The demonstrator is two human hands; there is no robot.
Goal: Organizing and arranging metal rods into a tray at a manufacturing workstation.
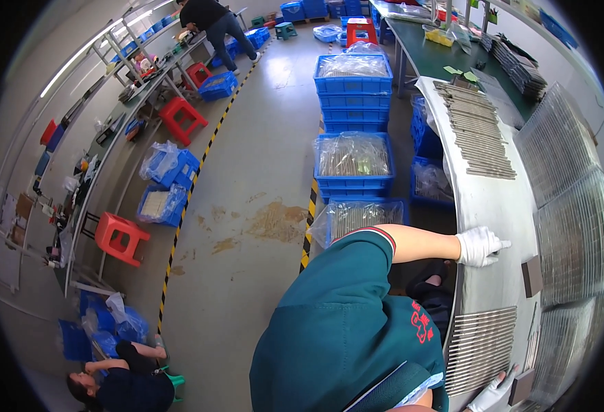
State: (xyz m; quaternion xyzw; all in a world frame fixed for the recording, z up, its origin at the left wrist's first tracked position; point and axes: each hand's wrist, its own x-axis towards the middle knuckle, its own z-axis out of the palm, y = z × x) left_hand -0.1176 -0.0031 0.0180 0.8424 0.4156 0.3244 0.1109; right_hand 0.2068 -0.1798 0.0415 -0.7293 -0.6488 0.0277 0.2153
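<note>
The gloved left hand (479, 246) is lying flat, empty, on bare bench (494, 206) near its edge; dark plate (532, 276) at four o'clock. The right hand (494, 395) is gripping another plate (521, 386).

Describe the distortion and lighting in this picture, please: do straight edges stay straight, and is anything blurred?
Head view: fisheye distortion bends the workbench edge and the yellow-black floor line into curves; black corners frame the image; the ceiling light strip glares white; the gloved left hand looks sharp.

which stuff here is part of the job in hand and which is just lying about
In hand: left hand in a white glove on the grey worktop; right hand; rows of thin metal strips; small dark block.

Lying about: stacked blue crates; red stools.
</note>
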